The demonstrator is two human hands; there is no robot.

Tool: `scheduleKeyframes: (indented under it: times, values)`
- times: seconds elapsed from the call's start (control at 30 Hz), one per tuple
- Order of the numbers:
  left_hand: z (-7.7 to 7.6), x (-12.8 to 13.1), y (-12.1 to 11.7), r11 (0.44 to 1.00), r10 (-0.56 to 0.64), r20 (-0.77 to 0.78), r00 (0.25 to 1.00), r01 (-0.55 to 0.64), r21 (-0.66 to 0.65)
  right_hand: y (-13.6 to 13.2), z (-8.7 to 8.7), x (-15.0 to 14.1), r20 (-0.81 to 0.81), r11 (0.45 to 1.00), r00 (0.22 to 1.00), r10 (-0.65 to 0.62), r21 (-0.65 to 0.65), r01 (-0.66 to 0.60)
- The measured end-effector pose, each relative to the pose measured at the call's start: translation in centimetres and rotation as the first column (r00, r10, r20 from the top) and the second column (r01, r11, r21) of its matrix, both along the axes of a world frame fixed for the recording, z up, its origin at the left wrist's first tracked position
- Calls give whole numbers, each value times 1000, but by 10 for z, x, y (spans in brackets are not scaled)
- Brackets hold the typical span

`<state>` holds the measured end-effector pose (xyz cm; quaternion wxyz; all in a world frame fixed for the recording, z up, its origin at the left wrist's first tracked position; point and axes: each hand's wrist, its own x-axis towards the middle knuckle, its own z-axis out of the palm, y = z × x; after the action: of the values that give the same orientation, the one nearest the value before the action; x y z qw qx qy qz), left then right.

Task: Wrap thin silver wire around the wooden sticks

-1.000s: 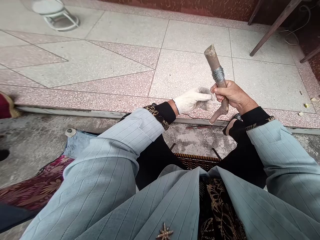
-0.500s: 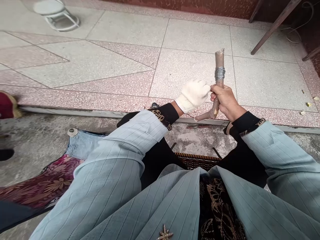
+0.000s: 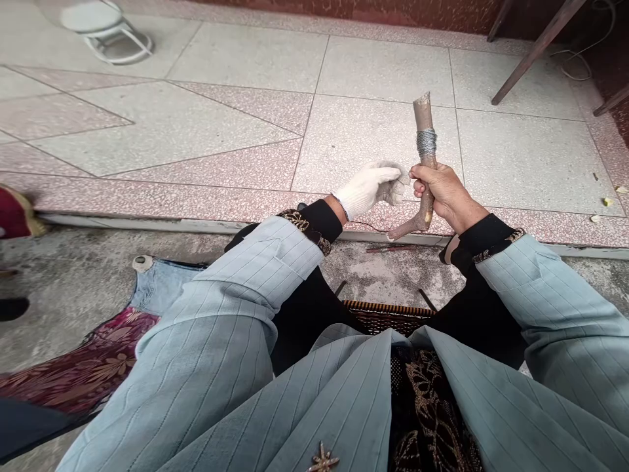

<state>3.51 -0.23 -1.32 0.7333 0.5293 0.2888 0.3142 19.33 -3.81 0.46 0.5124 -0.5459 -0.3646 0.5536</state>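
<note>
White knit makes up the one glove [image 3: 358,195], worn on the left hand [image 3: 374,185]; the right hand [image 3: 445,191] is bare. Two hands, one stick [image 3: 428,159]: the right hand is clamped around its lower half, thumb and forefinger pointing toward the glove. The left hand's fingers are curled just beside it, and I cannot tell whether they pinch anything (one thin dark strand [image 3: 366,227] shows below the glove). One band of wire [image 3: 426,141] circles the stick above the right hand, its turns too fine to count. The stick stands nearly upright, with one cut end on top and one short branch bending left at the bottom.

Edges next. One step edge [image 3: 147,222] crosses from side to side, and the branch tip overlaps it in this view — how high above it, I cannot tell. Nearer the body come a strip of concrete [image 3: 339,262] with at least one thin red rod [image 3: 390,249] on it, then one woven seat [image 3: 388,316] between two black-clad knees.

Open room lies mostly ahead and to the left: pale tile [image 3: 363,137] stretches from the hands to the one white stool [image 3: 105,29], well apart at upper left. On the upper right, three wooden legs [image 3: 535,56] and one loop of cable [image 3: 580,69] narrow the space — though these too are well apart from the stick. Four small scraps [image 3: 607,202] dot the tile at far right.
</note>
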Motion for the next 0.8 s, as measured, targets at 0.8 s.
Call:
scheduleKeyframes:
  times: [0.8]
  values:
    - [11,5,-14,809,347,-396,850,-58,585,-9,5,0,168,998,986,16,53,-25]
